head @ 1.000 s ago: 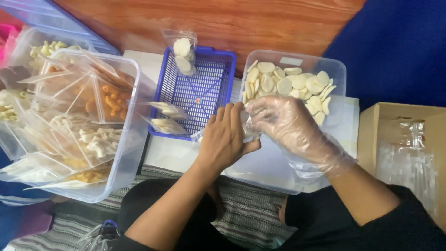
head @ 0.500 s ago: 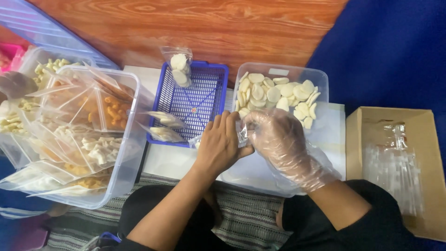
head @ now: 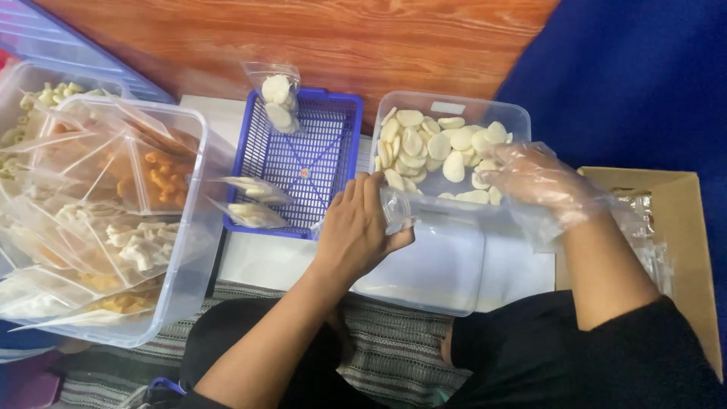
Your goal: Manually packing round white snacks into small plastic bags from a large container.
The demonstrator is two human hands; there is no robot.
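Fingers (head: pixel 362 198) of the bare left hand (head: pixel 356 235) are pressed together and curled around a small clear plastic bag (head: pixel 397 210), which is pinched at its mouth against the near wall of a clear rectangular plastic tub (head: pixel 454 113). Fingers of the right hand (head: pixel 539 182), covered by a loose transparent plastic glove, are slightly spread and lowered over the pale round crackers (head: pixel 424 148) heaped in that tub; whether a cracker is gripped cannot be told. The bag is thus held just left of the gloved fingers, close to them.

Beside the left hand, a blue perforated plastic basket (head: pixel 303 163) is set, with filled cracker packets resting on its rims. Further left, a large clear bin (head: pixel 189 257) is stacked with sealed packets of orange and white snacks. An open cardboard box (head: pixel 681 227) is seen at the right. Everything is laid on a white surface, backed by reddish wood panelling and blue cloth.
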